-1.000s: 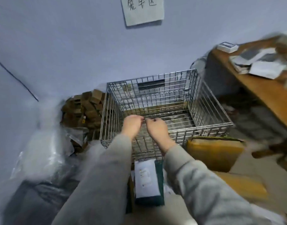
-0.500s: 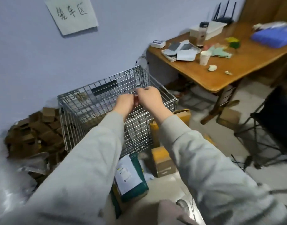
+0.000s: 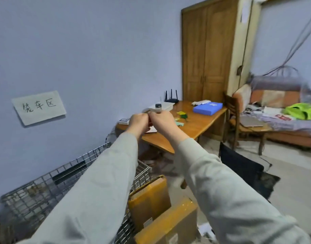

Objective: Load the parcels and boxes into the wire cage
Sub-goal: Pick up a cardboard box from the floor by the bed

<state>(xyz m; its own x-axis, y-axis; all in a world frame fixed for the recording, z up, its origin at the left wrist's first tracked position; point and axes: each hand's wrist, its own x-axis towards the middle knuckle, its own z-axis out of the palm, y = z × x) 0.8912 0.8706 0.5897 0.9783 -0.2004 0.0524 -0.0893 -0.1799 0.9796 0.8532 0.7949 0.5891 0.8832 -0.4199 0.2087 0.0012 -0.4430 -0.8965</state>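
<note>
The wire cage (image 3: 45,187) stands low at the left against the wall, partly hidden by my left sleeve. Two yellow-taped cardboard boxes lean beside its right side on the floor: an upright box (image 3: 149,199) and a larger box (image 3: 176,224) in front of it. My left hand (image 3: 139,123) and my right hand (image 3: 162,120) are raised together well above the cage, in front of the table. Their fingers are curled and the fingertips meet. I see nothing held between them; the palms are turned away.
A wooden table (image 3: 195,127) with a router, a blue box and small items stands behind my hands. A black chair (image 3: 242,171) sits right of the boxes. Further back are a wooden wardrobe (image 3: 207,59), a wooden chair (image 3: 234,110) and a cluttered sofa (image 3: 283,120).
My view has swung up and to the right, away from the cage. Both hands stayed together and rose from the cage's front rim to table height.
</note>
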